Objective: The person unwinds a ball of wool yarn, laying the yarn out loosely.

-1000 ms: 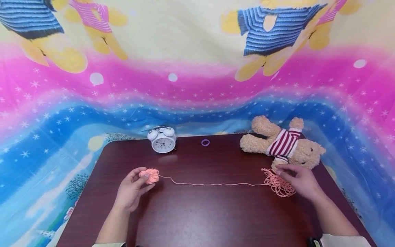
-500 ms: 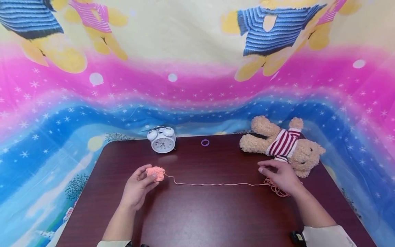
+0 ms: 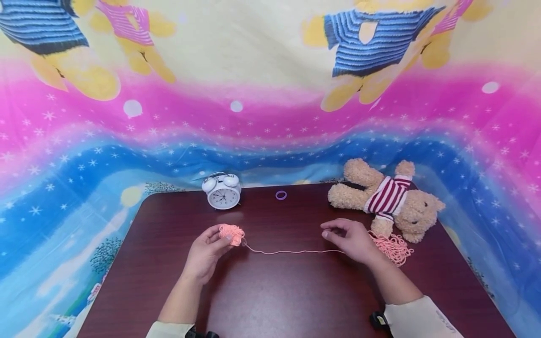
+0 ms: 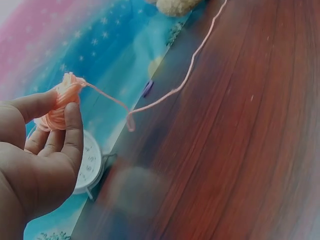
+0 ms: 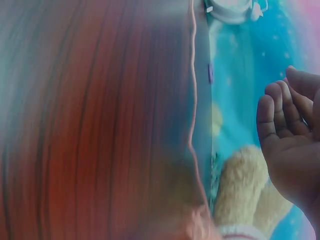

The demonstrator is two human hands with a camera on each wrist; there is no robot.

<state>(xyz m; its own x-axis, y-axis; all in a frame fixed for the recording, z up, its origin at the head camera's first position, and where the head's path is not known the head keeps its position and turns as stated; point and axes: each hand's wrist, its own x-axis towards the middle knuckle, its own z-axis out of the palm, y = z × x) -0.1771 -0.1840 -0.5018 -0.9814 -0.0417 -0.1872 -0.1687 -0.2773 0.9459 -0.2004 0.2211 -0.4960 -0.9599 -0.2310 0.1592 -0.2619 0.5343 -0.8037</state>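
My left hand (image 3: 205, 253) pinches a small wound bundle of peach yarn (image 3: 231, 234) between thumb and fingers, held up over the table. In the left wrist view the yarn bundle (image 4: 62, 105) sits at the fingertips, a strand trailing from its top. That strand (image 3: 291, 252) runs right across the table, passing under my right hand (image 3: 348, 239) in the head view. Nothing is between the right hand's loosely bent fingers (image 5: 272, 110). A loose heap of the same yarn (image 3: 395, 249) lies just right of that hand, beside the teddy bear.
A teddy bear (image 3: 386, 202) in a striped shirt lies on its side at the table's back right. Along the back edge stand a white alarm clock (image 3: 224, 192) and a small purple ring (image 3: 281, 195). A printed cloth (image 3: 270, 122) hangs behind the dark table (image 3: 270, 300).
My left hand has carried the yarn bundle to the right. The right hand has left the loose heap and moved left, above the strand; the heap shows again behind it.
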